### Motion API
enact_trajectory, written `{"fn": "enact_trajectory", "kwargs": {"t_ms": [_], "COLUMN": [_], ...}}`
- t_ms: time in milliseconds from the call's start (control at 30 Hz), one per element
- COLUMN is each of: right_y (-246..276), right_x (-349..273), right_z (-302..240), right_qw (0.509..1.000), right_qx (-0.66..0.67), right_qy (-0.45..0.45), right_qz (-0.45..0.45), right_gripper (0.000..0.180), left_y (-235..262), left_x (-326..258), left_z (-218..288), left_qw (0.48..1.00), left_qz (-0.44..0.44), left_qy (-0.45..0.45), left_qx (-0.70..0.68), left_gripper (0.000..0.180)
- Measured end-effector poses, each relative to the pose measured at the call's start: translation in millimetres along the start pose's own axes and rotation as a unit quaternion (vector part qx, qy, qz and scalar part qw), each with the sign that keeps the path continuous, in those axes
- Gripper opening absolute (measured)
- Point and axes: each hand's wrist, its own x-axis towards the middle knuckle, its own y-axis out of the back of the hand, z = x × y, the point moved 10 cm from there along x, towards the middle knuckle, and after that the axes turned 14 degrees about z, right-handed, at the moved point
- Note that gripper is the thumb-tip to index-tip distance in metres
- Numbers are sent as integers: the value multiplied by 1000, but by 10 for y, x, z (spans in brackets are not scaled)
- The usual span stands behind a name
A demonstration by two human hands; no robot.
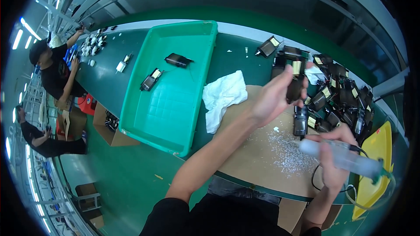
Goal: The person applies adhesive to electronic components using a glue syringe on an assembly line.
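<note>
Right hand (329, 155) round syringe (339, 157), left hand (273, 96) round black part (295, 88)

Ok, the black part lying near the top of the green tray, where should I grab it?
Grip the black part across its short sides at mid-body, coming straight down from above. It lies flat and alone on the green tray floor, long axis roughly left to right, with room for fingers on both sides.
</note>
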Motion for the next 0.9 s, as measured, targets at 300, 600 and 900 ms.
{"fn": "enact_trajectory", "kwargs": {"t_ms": [300, 600, 900], "right_y": [481, 264, 235], "right_x": [-111, -39, -79], "right_z": [-749, -512, -390], "right_qw": [969, 987, 995], "right_qx": [1, 60, 3], "right_qy": [144, 44, -8], "right_qz": [199, 143, 98], "right_gripper": [42, 46, 48], "left_y": [-168, -343, -305], "left_x": [-167, -231, -274], "left_z": [-118, -267, -299], "left_qw": [990, 982, 986], "left_qz": [-130, -186, -127], "left_qy": [50, 38, 97], "left_qx": [-37, -16, 39], "left_gripper": [57, 67, 80]}}
